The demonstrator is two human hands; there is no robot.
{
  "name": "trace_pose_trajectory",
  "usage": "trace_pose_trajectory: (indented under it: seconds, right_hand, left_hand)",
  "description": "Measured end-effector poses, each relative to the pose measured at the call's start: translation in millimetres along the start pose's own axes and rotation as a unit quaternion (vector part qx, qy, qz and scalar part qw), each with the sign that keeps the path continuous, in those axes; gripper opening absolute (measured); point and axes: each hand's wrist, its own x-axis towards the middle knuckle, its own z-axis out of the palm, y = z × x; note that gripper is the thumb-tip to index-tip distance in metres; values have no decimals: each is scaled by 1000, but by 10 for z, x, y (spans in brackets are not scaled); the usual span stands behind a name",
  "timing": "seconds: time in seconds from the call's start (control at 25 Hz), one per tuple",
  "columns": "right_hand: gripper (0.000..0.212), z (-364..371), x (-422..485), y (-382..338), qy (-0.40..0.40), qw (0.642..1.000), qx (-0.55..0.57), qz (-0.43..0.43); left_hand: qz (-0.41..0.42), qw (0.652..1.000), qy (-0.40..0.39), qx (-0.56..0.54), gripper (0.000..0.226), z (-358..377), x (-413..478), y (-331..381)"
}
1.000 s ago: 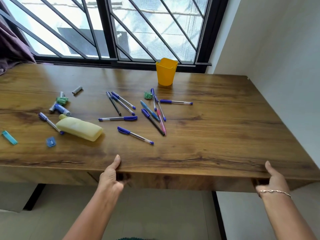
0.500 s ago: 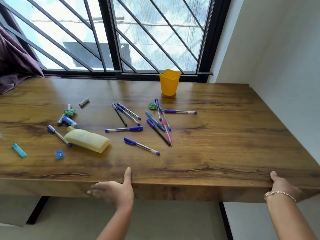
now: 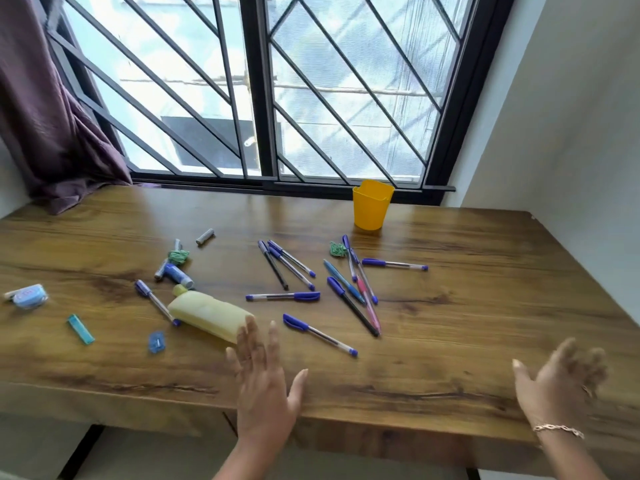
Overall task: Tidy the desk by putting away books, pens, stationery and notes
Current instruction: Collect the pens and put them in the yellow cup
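Barred window, purple curtain

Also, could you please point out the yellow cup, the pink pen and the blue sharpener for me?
yellow cup [image 3: 370,213]: head view, on its front wall.
pink pen [image 3: 369,307]: head view, on the middle of its barrel.
blue sharpener [image 3: 157,341]: head view, on its centre.

- right hand: wrist is wearing a thin, pale metal chain-link bracelet.
- left hand: forearm is showing bare down to the frame edge.
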Motion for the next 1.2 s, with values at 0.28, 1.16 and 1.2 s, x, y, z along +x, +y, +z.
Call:
trace_pose_trajectory:
  seconds: [0.28,1.16,1.2]
  right_hand:
    - [83,368,-127,-812,-147,981,34,-118]
    - [37,1290,849,-1840,-181,886,-142,-404]
    - [37,1283,841,-1839,-180,886,-139,-404]
  left_hand:
    - [34,999,4,29,100,-11,405,-28]
    - [-211,881,-65,-417,40,82,1317,727]
    - [-246,844,-68,-472,37,93,1334,749]
